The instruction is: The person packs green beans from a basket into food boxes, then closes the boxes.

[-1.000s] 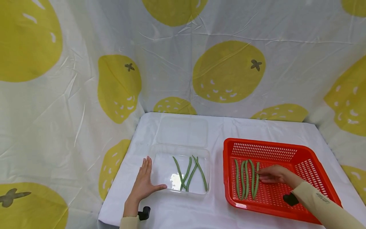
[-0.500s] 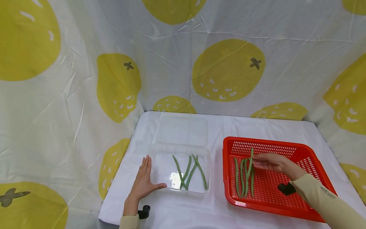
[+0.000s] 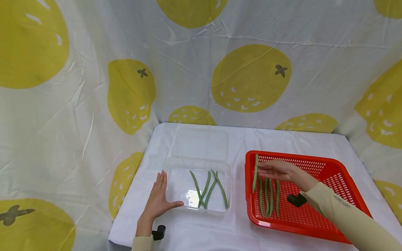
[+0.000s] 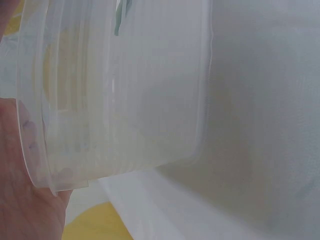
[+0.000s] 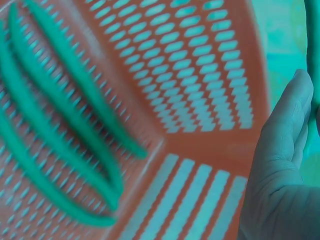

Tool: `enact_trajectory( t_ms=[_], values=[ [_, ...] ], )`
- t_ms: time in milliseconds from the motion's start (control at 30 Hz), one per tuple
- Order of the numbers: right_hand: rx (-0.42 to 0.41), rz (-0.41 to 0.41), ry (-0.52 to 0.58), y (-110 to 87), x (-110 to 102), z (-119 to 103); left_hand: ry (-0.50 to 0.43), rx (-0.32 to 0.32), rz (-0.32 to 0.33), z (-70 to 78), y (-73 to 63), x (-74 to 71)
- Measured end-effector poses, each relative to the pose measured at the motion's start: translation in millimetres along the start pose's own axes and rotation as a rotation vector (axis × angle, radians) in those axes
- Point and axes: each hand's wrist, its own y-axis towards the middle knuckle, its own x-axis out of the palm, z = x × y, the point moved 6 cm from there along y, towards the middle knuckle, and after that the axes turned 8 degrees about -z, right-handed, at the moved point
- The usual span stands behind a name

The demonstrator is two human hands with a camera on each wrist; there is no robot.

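My right hand (image 3: 279, 170) pinches a green bean (image 3: 255, 174) held over the left rim of the red basket (image 3: 282, 229). In the right wrist view that bean (image 5: 313, 45) is partly cut off at the right edge, beside the fingers. Several more green beans (image 3: 277, 200) lie side by side on the basket's left floor. My left hand (image 3: 158, 200), fingers straight and thumb spread out, rests at the left front corner of a clear plastic container (image 3: 179, 184). Its palm is at the rim in the left wrist view. Inside the container lie several green beans (image 3: 222, 190), some crossing.
Behind the container a clear flat lid (image 3: 200, 143) lies on the white cloth-covered table (image 3: 238, 223). A lemon-print curtain (image 3: 188, 69) hangs around the back and sides. The basket's raised walls stand at the right of the table.
My right hand has lifted the rightmost bean from the basket's row and carried it left across the other beans to the left rim. The left hand has stayed in place.
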Motion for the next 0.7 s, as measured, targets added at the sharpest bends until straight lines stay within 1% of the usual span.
enact_trajectory(
  t_ms=[233,433,567,700],
  values=[
    [0.009,-0.064,-0.075,27.7,40,-2,-0.013,-0.001,0.001,-0.2,-0.1,-0.6],
    [0.038,-0.08,-0.127,51.4,68,5,-0.013,0.012,0.019,0.2,-1.4,-0.3],
    [0.052,-0.091,-0.138,60.7,82,8,-0.01,0.03,0.039,0.8,-1.1,-0.4],
    [0.063,-0.109,-0.149,65.0,93,12,-0.013,0.048,0.05,1.8,-1.0,-0.6]
  ],
)
